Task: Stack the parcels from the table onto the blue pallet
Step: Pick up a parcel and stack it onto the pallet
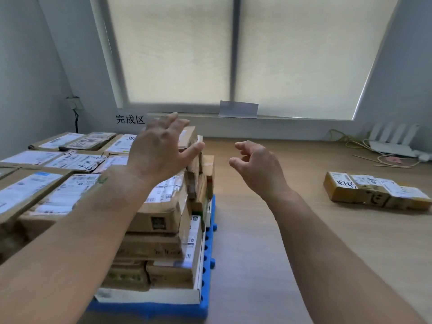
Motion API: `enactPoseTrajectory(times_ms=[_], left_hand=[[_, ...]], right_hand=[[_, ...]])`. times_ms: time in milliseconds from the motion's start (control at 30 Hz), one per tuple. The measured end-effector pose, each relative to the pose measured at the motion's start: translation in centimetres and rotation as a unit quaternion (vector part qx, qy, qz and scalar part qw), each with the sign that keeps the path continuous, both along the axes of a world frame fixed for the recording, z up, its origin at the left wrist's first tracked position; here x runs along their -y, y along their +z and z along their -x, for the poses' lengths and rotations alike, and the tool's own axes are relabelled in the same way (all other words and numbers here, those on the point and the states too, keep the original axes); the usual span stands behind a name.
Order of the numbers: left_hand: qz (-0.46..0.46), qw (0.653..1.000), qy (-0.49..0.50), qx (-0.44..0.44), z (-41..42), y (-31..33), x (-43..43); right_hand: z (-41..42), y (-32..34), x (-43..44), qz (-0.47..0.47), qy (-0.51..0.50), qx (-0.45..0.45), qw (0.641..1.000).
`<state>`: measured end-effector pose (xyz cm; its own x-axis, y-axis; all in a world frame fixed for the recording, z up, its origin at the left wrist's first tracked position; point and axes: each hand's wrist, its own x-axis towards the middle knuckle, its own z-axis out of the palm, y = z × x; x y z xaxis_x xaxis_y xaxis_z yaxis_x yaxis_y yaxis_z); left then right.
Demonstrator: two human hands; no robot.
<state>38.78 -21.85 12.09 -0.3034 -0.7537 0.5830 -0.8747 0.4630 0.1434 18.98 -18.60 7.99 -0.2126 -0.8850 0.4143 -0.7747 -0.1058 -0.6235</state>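
- Far left, on the wall, a socket (74, 103) has a dark cable hanging from it.
- Below it lie the stacked parcels (70, 188). They are cardboard boxes with white labels, laid flat in rows and piled several layers high, and they fill the left of the scene.
- Behind them, a sign (130, 119) with black characters sits against the wall under the window.
- The left hand (161, 150) reaches over the right edge of the stack with fingers spread and straight, holding nothing. Whether it touches the top box I cannot tell.
- The blue pallet (149, 309) shows beneath the stack along its near and right edges, lying on the wooden table (268, 253).
- The right hand (254, 164) hangs in the air just right of the stack, fingers loosely curled and empty.
- Far middle, a grey card (238, 109) leans on the sill.
- Toward the right edge of the table, well apart from the pallet, a few brown parcels (374, 192) lie flat, pressed side by side — one has a smiling face drawn on it.
- Far right, a white router (392, 146) sits among yellow and white cables.
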Motion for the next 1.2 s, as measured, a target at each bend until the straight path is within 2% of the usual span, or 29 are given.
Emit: enactPoseTrajectory(times_ms=[200, 367, 533, 900, 1200], left_hand=[[0.003, 0.999, -0.045, 0.002, 9.4, -3.7, -4.8], [-0.100, 0.993, -0.027, -0.049, 15.4, -10.6, -8.2], [-0.147, 0.989, -0.028, -0.008, 21.9, -15.1, -11.7], [-0.172, 0.980, -0.100, 0.001, 36.7, -18.7, -16.6], [-0.195, 0.971, -0.135, 0.026, 44.3, -19.8, -15.0]], right_hand=[[6.9, -2.8, -4.4, -0.009, -0.054, -0.050, 0.997], [12.3, -7.0, -8.9, -0.053, -0.074, -0.097, 0.991], [18.1, -10.6, -13.4, -0.079, -0.086, -0.130, 0.985], [30.9, -13.3, -21.0, -0.090, -0.167, -0.122, 0.974], [37.8, -13.7, -21.2, -0.103, -0.202, -0.117, 0.967]])
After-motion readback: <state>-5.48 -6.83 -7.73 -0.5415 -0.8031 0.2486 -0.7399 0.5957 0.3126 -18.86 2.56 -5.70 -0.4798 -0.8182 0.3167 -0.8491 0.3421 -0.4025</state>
